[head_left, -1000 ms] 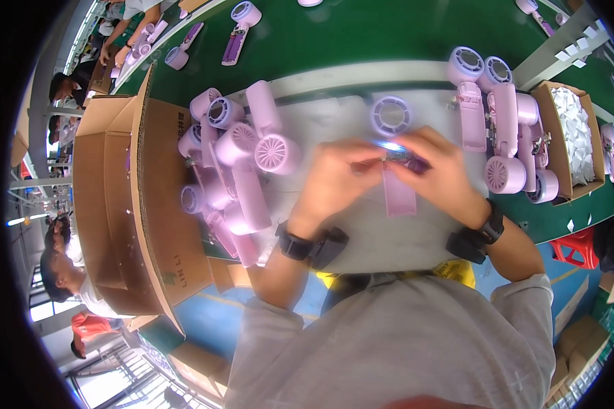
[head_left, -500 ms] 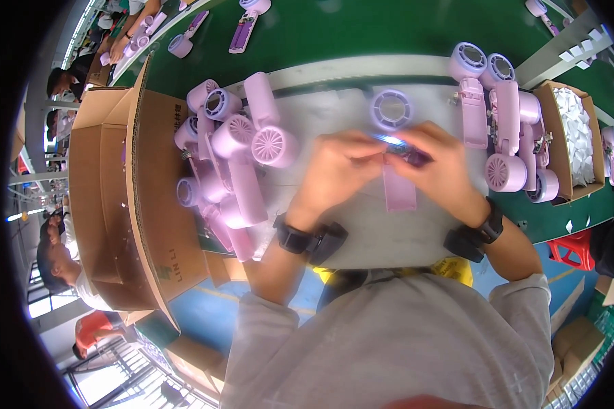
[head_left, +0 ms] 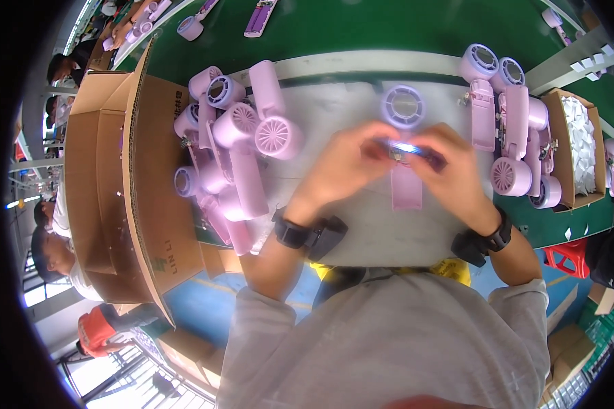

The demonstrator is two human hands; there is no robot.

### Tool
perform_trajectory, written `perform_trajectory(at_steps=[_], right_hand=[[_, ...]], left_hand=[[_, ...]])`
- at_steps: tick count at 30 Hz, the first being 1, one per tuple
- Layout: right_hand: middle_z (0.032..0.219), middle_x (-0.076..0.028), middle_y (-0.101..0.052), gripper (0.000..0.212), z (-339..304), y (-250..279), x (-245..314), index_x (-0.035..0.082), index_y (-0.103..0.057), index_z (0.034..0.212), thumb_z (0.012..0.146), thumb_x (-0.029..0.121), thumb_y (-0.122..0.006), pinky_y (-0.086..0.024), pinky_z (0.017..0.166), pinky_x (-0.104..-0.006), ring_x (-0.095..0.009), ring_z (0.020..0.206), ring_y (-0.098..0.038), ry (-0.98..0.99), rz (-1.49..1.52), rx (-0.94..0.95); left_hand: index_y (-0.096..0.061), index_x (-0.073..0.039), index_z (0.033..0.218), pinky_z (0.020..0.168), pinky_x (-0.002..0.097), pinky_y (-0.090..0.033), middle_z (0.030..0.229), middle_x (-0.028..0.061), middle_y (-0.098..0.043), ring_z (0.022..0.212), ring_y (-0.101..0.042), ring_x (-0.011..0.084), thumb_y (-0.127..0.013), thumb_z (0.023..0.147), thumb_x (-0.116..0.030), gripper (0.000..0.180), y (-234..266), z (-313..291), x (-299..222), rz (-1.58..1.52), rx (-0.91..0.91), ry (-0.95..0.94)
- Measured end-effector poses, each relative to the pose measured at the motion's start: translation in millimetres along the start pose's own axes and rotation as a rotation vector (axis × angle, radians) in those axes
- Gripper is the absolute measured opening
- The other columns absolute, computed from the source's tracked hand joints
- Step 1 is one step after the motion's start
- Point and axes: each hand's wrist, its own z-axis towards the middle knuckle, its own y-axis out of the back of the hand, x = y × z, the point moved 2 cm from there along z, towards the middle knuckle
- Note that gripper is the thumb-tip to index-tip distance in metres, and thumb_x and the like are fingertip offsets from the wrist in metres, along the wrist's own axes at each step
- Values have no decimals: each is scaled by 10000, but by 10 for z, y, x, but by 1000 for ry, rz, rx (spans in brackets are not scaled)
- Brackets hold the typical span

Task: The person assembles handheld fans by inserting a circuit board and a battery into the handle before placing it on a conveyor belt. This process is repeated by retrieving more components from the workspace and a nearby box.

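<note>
Cntr of frame: L hand & R hand pinch small lit part btwn fingers, over mid of pink fan; its round head above, handle below, white sheet under. Black wristbands both sides. L of cntr: pile of pink fans, then big open carton. Upper R: group of pink fans, small box w/ white bits just beside. Red stool mid-R edge. Green bench across top
</note>
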Motion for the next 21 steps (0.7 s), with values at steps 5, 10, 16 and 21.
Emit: perform_trajectory(at_steps=[5, 10, 16, 21], right_hand=[[904, -77, -625, 218, -24, -15, -10, 27, -672, 989, 779, -4, -727, -484, 577, -268, -155, 666, -599, 64, -67, -43], [910, -67, -626, 225, -7, -32, 36, 23, -666, 988, 776, -21, -728, -469, 557, -233, -116, 659, -583, 79, -60, -93], [904, -65, -627, 227, -14, -38, -2, 22, -662, 989, 776, -21, -728, -464, 550, -232, -111, 646, -578, 108, -89, -95], [884, -65, -621, 218, 0, -33, 14, 18, -657, 978, 776, -15, -731, -460, 546, -236, -109, 637, -572, 111, -95, -82]], left_hand=[[-583, -26, 1154, 735, 257, -504, 1102, 27, -602, 862, -609, 99, -627, 811, 72, 359, -24, 20, 26, 0, 1, -63], [-573, -26, 1140, 746, 261, -507, 1072, 19, -606, 853, -610, 103, -627, 812, 71, 347, -40, 20, 23, 21, -22, -61], [-567, -30, 1117, 743, 261, -508, 1065, 18, -602, 844, -611, 103, -633, 818, 66, 321, -60, 26, 7, 19, -33, -35], [-567, -34, 1114, 735, 255, -506, 1050, 20, -607, 837, -611, 99, -631, 819, 66, 318, -54, 24, 8, 19, -42, -56]])
